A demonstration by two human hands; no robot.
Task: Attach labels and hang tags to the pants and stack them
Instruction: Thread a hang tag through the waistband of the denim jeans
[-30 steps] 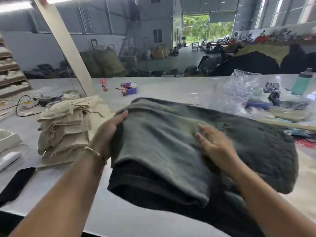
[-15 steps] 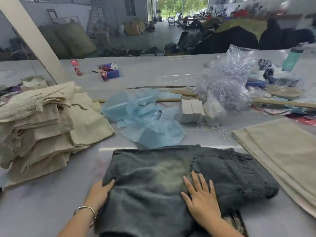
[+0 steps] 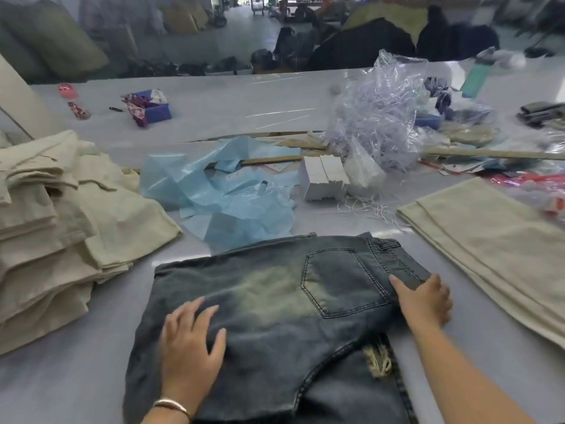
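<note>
Since half a second ago my left hand [image 3: 189, 347] has slid from the jeans' edge onto the cloth, and my right hand [image 3: 425, 301] has moved out to the waistband side. The folded jeans [image 3: 275, 316] lie flat on the grey bench [image 3: 61, 377] right in front of me, back pocket [image 3: 342, 283] up, with a frayed rip [image 3: 377, 361] showing near the lower fold. My left fingers [image 3: 195, 313] are spread wide and press flat on the denim, holding nothing. My right fingers [image 3: 400, 284] lie straight along the jeans' right edge, touching it, not curled round it. A pile of beige pants [image 3: 61, 224] sits to the left, a flat beige stack [image 3: 489, 240] to the right, both apart from the jeans. Beyond them lie crumpled blue plastic [image 3: 220, 194], white tag blocks [image 3: 324, 179] and a clear bag of plastic fasteners [image 3: 379, 117].
</note>
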